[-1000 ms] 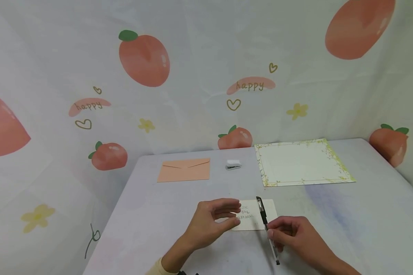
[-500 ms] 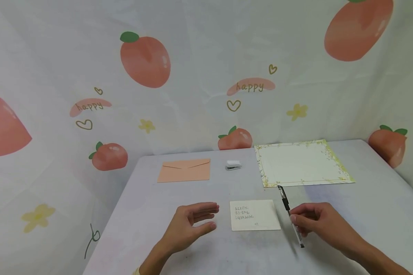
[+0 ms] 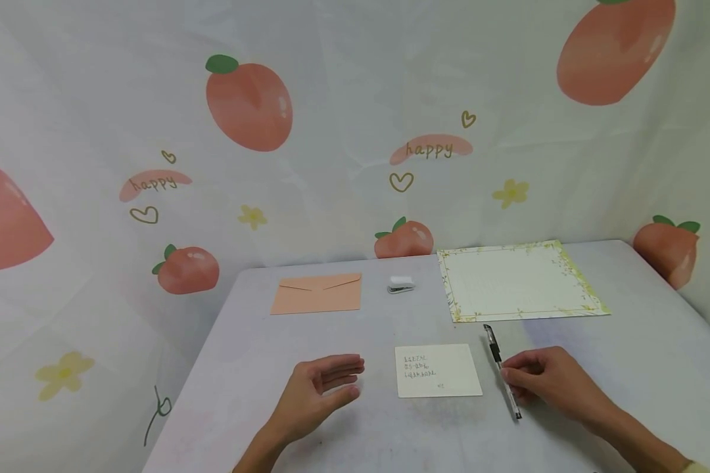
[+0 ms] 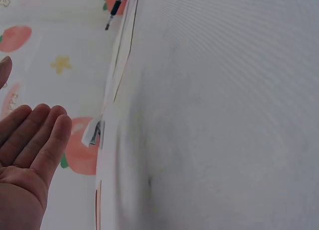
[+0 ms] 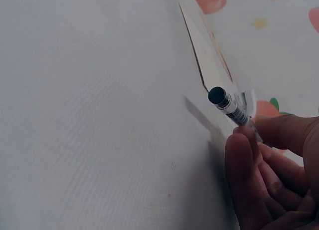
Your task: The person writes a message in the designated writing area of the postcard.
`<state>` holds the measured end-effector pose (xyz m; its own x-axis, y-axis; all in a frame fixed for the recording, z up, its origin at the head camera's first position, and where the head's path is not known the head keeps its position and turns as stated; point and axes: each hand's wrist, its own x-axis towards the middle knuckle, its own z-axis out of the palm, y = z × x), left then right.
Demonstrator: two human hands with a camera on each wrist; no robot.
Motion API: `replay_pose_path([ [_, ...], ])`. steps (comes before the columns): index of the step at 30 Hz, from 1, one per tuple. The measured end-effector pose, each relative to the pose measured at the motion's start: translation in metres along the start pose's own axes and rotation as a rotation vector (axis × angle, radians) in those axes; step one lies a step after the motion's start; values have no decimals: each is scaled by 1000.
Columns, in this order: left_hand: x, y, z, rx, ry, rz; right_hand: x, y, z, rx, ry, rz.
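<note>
A small cream card [image 3: 438, 370] with a few handwritten lines lies flat near the front of the table [image 3: 284, 348]. My right hand [image 3: 538, 380] is just right of it and pinches a black capped pen [image 3: 501, 368] low against the tabletop; the right wrist view shows the pen [image 5: 230, 108] between thumb and fingertips [image 5: 244, 145]. My left hand [image 3: 319, 389] hovers to the left of the card with relaxed, straight fingers [image 4: 35, 135], holding nothing.
A peach envelope [image 3: 317, 293] lies at the back left, a small white stapler [image 3: 401, 283] at the back middle, and a floral-bordered letter sheet [image 3: 517, 280] at the back right. Peach-patterned cloth hangs behind and beside the table.
My left hand let go of the card and drew back to the left. My right hand carried the pen off the card to its right and lowered it toward the table.
</note>
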<state>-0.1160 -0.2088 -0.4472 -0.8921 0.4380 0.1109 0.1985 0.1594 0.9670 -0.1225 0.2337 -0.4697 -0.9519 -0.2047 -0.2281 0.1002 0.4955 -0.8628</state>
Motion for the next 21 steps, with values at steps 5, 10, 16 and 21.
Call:
replay_pose_path([
  [5, -2, -4, -1, -13, 11, -13, 4, -1, 4, -56, 34, 16],
  [10, -3, -6, -2, -31, 17, -37, 6, -7, 7, -137, 76, 35],
  [16, -2, -4, -4, -18, 34, -51, 6, -13, 7, -229, 118, 17],
  [21, 0, 1, -9, 17, 59, -27, 5, -17, 1, -320, 113, 29],
])
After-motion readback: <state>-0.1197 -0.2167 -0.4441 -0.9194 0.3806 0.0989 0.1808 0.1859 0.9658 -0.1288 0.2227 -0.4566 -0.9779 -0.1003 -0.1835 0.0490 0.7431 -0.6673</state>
